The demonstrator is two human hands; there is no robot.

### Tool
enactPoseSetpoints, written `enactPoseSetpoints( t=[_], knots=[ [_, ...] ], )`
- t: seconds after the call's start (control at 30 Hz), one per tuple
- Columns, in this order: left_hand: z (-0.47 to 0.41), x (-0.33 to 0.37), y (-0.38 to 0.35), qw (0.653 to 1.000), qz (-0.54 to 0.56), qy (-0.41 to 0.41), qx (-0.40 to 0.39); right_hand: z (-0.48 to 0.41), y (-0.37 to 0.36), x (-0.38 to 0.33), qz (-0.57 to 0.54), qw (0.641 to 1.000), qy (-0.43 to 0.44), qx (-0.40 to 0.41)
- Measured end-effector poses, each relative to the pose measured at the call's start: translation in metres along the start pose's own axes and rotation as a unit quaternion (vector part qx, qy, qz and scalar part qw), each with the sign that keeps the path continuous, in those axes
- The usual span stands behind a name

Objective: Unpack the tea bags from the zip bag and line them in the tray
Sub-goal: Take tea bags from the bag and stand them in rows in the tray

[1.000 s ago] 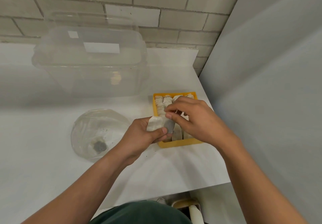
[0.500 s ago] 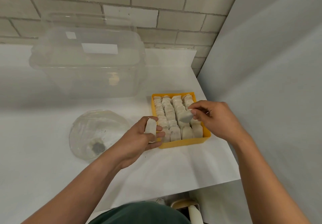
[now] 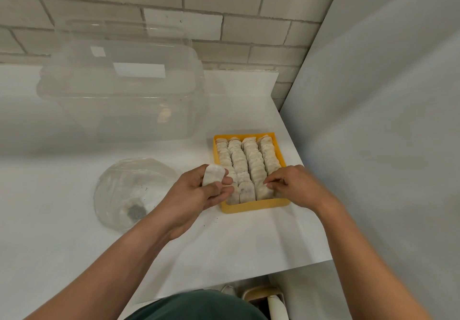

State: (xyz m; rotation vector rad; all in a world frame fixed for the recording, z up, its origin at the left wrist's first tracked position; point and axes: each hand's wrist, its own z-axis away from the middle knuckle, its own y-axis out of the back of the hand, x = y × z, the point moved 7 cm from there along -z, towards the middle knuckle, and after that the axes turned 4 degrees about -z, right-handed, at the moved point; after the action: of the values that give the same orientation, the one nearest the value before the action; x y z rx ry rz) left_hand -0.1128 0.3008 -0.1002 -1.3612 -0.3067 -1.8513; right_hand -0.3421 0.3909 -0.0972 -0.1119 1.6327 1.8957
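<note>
A yellow tray (image 3: 256, 206) on the white table holds several rows of pale tea bags (image 3: 249, 163) standing on edge. My left hand (image 3: 196, 195) grips one loose tea bag (image 3: 212, 174) just left of the tray's near left corner. My right hand (image 3: 296, 185) is at the tray's near right corner, its fingertips pinching the nearest tea bag (image 3: 264, 191) of the right-hand row. The clear zip bag (image 3: 132, 190) lies crumpled on the table left of my left hand, with dark tea dust inside.
A large clear plastic box (image 3: 122, 90) stands upside down at the back left against the brick wall. A grey panel (image 3: 385, 120) closes off the right side. The table's front edge (image 3: 249, 277) runs close to my body.
My right hand carried a tea bag down from above the tray into the near end of the right row. My left hand stayed beside the tray with its tea bag.
</note>
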Motion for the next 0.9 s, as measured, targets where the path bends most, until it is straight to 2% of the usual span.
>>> enactPoseSetpoints(
  t=[0.13, 0.33, 0.43, 0.53, 0.6, 0.67, 0.77, 0.9],
  knots=[
    [0.000, 0.001, 0.002, 1.000, 0.017, -0.004, 0.012, -0.008, -0.010, 0.002, 0.087, 0.996, 0.025, 0.015],
    [-0.001, 0.001, 0.000, 1.000, -0.011, -0.008, 0.010, -0.012, -0.008, -0.001, 0.148, 0.986, 0.027, 0.075],
    [0.000, 0.002, 0.000, 0.999, -0.031, -0.015, 0.005, -0.005, 0.006, -0.011, 0.061, 0.988, 0.036, 0.137],
    [-0.001, 0.002, -0.004, 0.998, -0.050, -0.021, -0.007, 0.007, 0.030, -0.043, -0.135, 0.969, 0.078, 0.194],
    [-0.003, 0.002, -0.009, 0.998, -0.059, -0.020, -0.019, 0.012, 0.038, -0.070, -0.240, 0.952, 0.103, 0.158],
    [-0.005, 0.003, -0.013, 0.997, -0.073, -0.021, -0.033, 0.015, 0.037, -0.091, -0.270, 0.950, 0.120, 0.095],
    [-0.005, 0.004, -0.018, 0.993, -0.099, -0.031, -0.050, 0.015, 0.030, -0.103, -0.230, 0.962, 0.141, 0.046],
    [-0.005, 0.005, -0.025, 0.990, -0.115, -0.042, -0.075, 0.017, 0.028, -0.104, -0.162, 0.974, 0.152, 0.051]
  ],
)
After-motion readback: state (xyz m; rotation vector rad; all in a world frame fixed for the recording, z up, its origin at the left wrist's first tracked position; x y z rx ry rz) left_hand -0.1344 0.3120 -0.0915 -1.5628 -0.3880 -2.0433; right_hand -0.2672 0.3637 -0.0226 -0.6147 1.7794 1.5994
